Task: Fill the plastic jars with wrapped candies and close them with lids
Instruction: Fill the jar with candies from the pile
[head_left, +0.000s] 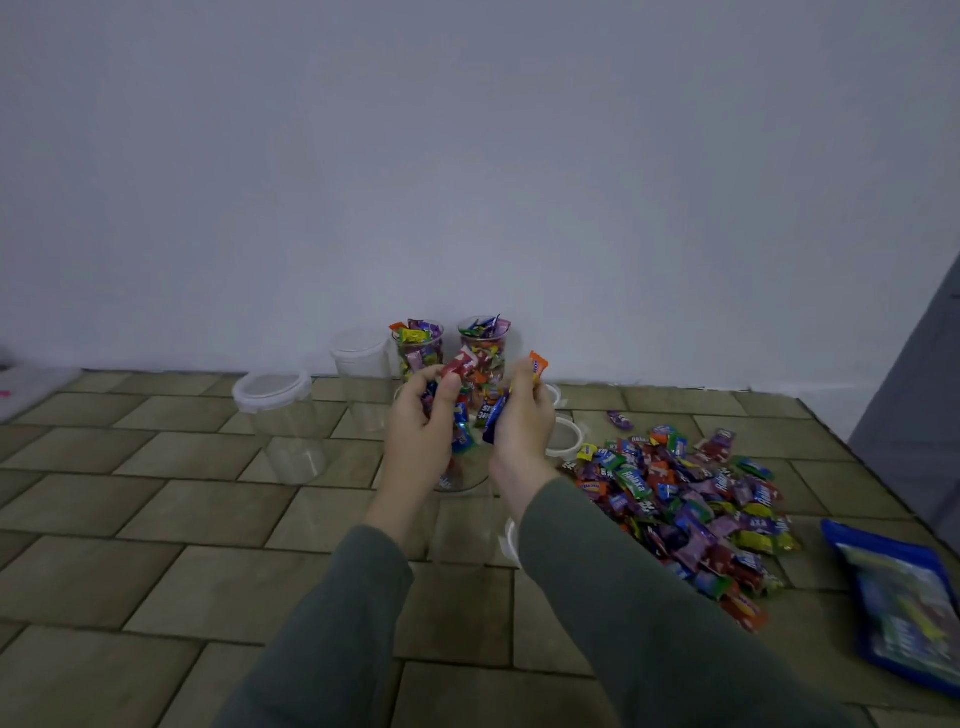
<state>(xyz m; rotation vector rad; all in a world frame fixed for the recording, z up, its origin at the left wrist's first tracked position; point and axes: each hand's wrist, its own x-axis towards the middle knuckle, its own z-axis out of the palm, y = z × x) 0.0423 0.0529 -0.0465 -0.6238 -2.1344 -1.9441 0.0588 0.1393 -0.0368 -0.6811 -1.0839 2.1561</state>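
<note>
Gripping wrapped candies (464, 362), the left hand (423, 422) and right hand (522, 422) hover over a clear jar (464, 475) on the tiled floor (156, 519).

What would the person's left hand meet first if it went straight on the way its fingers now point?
Probably the filled candy jar by the wall, just beyond the left hand; depth is unclear, so the part-filled jar beneath might come first.

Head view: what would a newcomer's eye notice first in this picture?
First, the two hands in the centre: the left hand and the right hand each grip wrapped candies above an open jar. Next, the bright candy pile on the floor at the right. Behind the hands, two filled jars stand by the wall, without lids.
</note>
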